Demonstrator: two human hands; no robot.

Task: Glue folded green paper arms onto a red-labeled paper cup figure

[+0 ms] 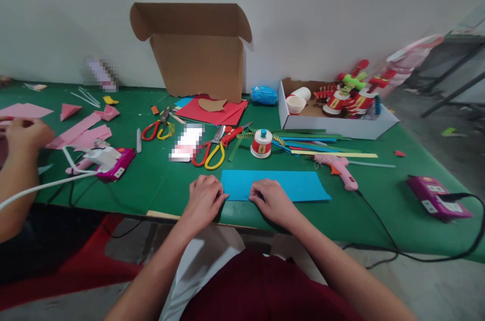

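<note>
A blue paper sheet (288, 183) lies flat on the green table (379, 195) near its front edge. My left hand (204, 200) rests at the sheet's left end with its fingers curled and pressed on the near corner. My right hand (272, 201) sits on the sheet's front edge, fingers bent and pinching the paper. Red and yellow scissors (212, 152) and a small red and white paper cup (261, 143) lie just behind the sheet.
A pink glue gun (338, 167) lies right of the sheet, a purple power strip (435, 199) farther right. An open cardboard box (197, 53) stands at the back, a white tray of paper crafts (341, 109) beside it. Another person's hand (22, 134) works pink paper at left.
</note>
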